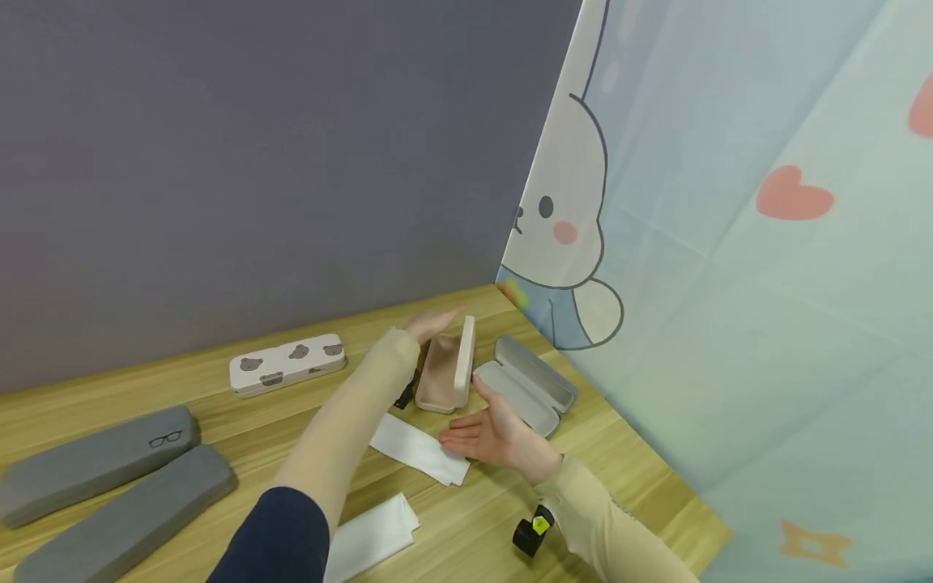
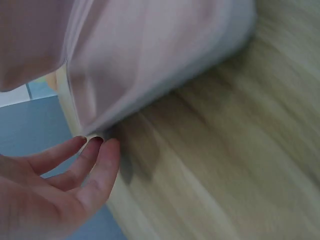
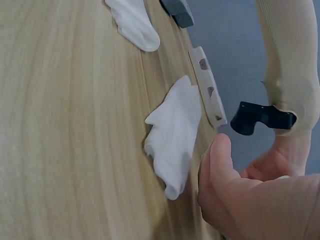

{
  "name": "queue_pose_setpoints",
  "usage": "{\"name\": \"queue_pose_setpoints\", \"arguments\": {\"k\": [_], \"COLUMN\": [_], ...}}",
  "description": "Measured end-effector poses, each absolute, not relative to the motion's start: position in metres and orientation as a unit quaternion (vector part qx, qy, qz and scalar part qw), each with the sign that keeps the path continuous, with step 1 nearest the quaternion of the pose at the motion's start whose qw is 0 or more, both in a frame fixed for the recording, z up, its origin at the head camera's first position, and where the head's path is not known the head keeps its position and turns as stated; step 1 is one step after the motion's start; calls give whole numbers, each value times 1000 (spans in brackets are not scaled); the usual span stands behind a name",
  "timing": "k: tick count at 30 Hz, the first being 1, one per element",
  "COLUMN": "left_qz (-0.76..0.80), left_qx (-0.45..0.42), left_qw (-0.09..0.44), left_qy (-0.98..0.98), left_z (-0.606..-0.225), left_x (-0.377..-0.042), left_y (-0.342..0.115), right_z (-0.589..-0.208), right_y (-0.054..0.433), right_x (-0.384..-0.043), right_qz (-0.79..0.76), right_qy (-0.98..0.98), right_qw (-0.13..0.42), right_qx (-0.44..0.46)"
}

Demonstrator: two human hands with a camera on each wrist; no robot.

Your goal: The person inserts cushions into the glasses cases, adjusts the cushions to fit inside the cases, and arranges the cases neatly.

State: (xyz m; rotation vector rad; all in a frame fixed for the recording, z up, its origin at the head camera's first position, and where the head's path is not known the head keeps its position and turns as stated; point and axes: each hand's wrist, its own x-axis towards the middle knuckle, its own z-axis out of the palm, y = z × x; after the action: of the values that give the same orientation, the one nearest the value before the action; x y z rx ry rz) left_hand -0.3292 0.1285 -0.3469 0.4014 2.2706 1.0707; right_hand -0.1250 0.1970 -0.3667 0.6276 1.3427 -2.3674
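Observation:
An open glasses case (image 1: 440, 376) with a pinkish lining and white shell stands on the table, its lid tipped up on the right. My left hand (image 1: 432, 325) reaches to its far end; in the left wrist view the fingertips (image 2: 111, 150) are right at a corner of the case (image 2: 150, 65), fingers loosely bent. My right hand (image 1: 503, 437) is held palm-up with extended fingers, in front of the pink-lined case and beside an open grey glasses case (image 1: 513, 397). Just under its fingers lies a white cloth (image 1: 415, 448).
A second white cloth (image 1: 373, 538) lies nearer. A white case with bear faces (image 1: 287, 364) stands at the back, and two closed grey glasses cases (image 1: 102, 461) lie at the left. A dark panel (image 1: 255, 162) rises behind; a printed curtain (image 1: 729, 283) hangs at the right.

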Motion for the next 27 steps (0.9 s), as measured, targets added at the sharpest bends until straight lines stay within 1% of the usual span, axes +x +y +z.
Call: {"name": "queue_pose_setpoints", "arguments": {"k": [4, 7, 11, 17, 27], "left_qz": [418, 417, 425, 448, 459], "left_qx": [124, 133, 137, 97, 9], "left_qw": [313, 316, 318, 329, 308], "left_qy": [844, 842, 836, 826, 833], "left_z": [-350, -350, -347, -343, -344], "left_x": [-323, -321, -320, -322, -335], "left_y": [122, 118, 112, 101, 49], "right_z": [-371, -373, -372, -369, -375], "right_y": [190, 186, 183, 184, 194], "right_x": [-126, -126, -130, -138, -169], "right_qz": [-833, -827, -815, -808, -773], "right_qy": [472, 481, 506, 518, 557], "right_qw": [189, 197, 192, 191, 220], "right_qx": [219, 214, 208, 205, 210]}}
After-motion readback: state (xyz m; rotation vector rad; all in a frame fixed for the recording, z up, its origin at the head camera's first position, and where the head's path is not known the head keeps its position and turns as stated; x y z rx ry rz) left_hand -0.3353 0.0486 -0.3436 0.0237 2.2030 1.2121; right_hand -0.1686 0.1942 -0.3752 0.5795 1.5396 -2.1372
